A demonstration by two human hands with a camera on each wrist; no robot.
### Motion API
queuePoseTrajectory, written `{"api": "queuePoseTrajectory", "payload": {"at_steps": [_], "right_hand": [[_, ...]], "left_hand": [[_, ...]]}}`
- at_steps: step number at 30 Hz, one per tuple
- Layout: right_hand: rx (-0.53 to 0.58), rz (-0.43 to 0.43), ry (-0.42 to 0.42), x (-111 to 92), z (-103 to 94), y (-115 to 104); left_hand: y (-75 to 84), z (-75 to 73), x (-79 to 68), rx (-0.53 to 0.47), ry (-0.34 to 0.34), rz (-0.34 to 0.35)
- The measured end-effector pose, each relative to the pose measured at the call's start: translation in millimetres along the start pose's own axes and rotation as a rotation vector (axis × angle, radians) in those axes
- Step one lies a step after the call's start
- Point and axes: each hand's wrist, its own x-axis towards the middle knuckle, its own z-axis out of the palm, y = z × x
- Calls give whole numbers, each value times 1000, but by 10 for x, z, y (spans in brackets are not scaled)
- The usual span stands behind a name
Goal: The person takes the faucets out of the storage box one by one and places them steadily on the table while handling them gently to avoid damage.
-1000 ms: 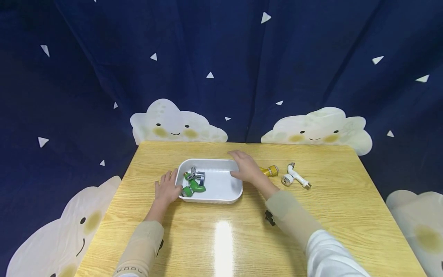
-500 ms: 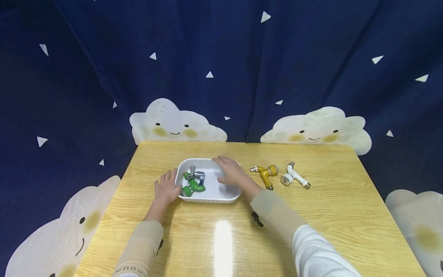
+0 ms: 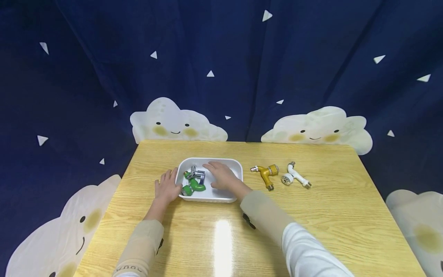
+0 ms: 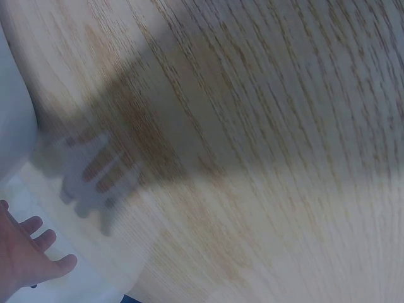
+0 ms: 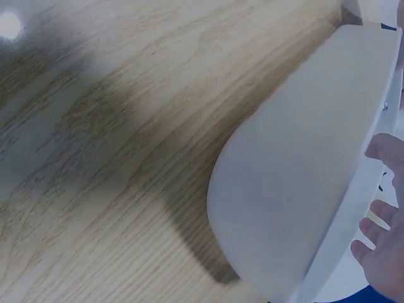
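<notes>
A white tray (image 3: 221, 198) stands on the wooden table. At its left end lie a green tap (image 3: 194, 186) and a chrome tap (image 3: 197, 174), close together. My left hand (image 3: 167, 187) is at the tray's left rim, fingers loosely spread, the thumb by the edge; whether it touches is unclear. In the left wrist view, that hand (image 4: 25, 255) shows relaxed fingers holding nothing. Over the tray's middle, my right hand (image 3: 223, 177) reaches in with its fingertips near the chrome tap. The right wrist view shows this hand (image 5: 385, 233) above the tray wall, fingers apart.
To the right of the tray, a yellow tap (image 3: 265, 175) and a white tap (image 3: 295, 175) lie side by side on the table (image 3: 332, 215). A dark blue curtain (image 3: 235, 57) with clouds and white triangles hangs behind the table's far edge.
My right hand has moved left from the tray's right rim to over its middle, uncovering the yellow tap. My left hand and the taps stay in place.
</notes>
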Motion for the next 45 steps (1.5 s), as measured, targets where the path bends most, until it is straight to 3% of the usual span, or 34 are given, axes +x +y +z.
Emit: {"api": "queuePoseTrajectory", "payload": {"at_steps": [9,16,24,34,45], "right_hand": [[-39,5,-56,93,96,-119],[-28,-9,-43,133,143,-213],[-32,21,-117,196,196,-284],[3,31,-137,216,256,-320],[-69,48,-183,253,283,-394]], "left_hand": [[10,-2,-1,8,3,-1],[4,-11,4,15,-5,-6],[13,-26,-4,14,-5,2],[28,-16,1,20,-3,-2],[19,-15,1,22,3,-6]]}}
